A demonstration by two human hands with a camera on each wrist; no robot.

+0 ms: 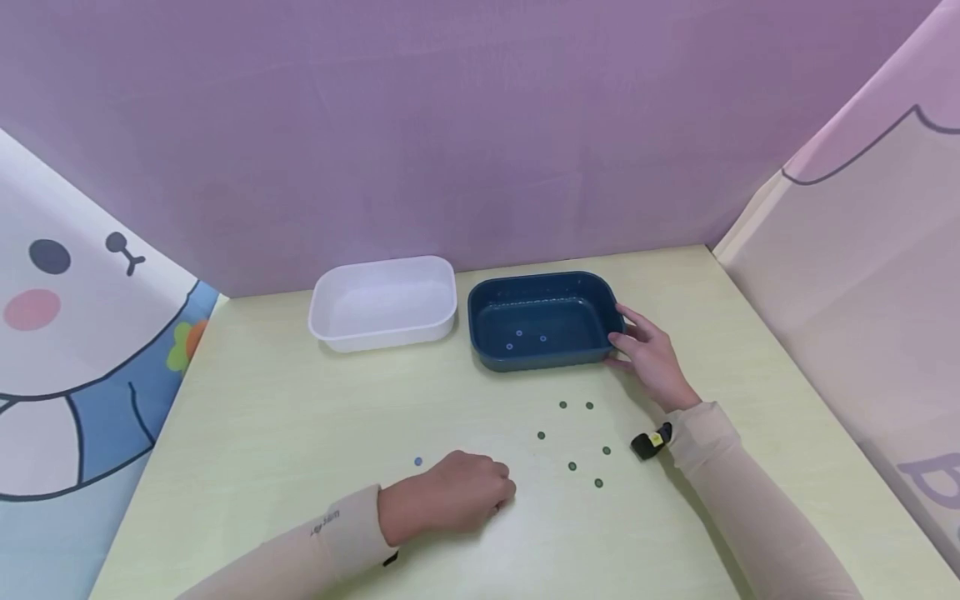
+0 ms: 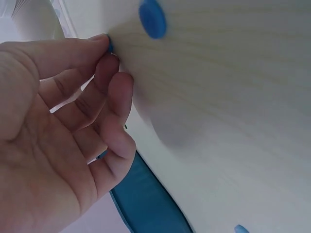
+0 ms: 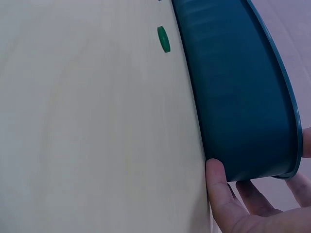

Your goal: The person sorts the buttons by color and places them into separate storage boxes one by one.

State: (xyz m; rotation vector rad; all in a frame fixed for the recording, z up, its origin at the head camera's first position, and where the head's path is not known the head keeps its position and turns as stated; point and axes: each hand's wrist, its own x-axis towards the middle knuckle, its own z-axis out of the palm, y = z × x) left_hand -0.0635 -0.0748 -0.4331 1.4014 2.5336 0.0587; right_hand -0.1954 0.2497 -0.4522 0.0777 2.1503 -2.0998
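Observation:
My left hand (image 1: pixel 459 492) is low over the table, left of the green buttons. In the left wrist view its thumb and fingertip pinch a small blue button (image 2: pixel 111 45), mostly covered by the fingers. Another blue button (image 2: pixel 153 18) lies on the table just beyond the fingertips. My right hand (image 1: pixel 651 358) grips the right end of a dark blue tray (image 1: pixel 543 362), fingers spread over its rim and side wall. Inside the tray, several small blue buttons (image 1: pixel 519 333) rest on its floor. Several green buttons (image 1: pixel 572 466) lie scattered in front of it.
A white tray (image 1: pixel 382 340) stands left of the dark blue one, near the back edge. One blue button (image 1: pixel 418 461) lies beside my left wrist. Behind the table (image 1: pixel 247 417) rises a purple cloth wall (image 1: pixel 450 133), with printed cloth (image 1: pixel 862 275) at the sides.

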